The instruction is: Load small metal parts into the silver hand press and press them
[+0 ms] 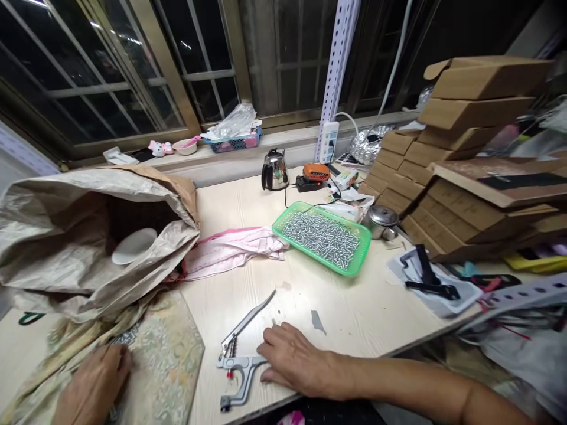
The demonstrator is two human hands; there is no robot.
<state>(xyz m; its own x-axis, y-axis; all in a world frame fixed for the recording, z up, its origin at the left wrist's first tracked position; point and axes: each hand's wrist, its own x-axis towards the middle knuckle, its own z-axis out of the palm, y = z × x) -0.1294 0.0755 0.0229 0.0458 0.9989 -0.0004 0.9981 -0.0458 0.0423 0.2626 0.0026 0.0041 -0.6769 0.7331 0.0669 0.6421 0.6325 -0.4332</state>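
Diagonally the pliers (241, 361) lie, handle pointing away rightward, touching right hand (295, 360)

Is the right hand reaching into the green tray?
No, the right hand rests on the pliers, well apart from the green tray.

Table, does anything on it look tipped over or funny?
Yes. The stack of cardboard boxes at the right slumps sideways, boxes tilted. The big paper sack lies on its side, mouth open, a white dish inside. I see nothing spilled.
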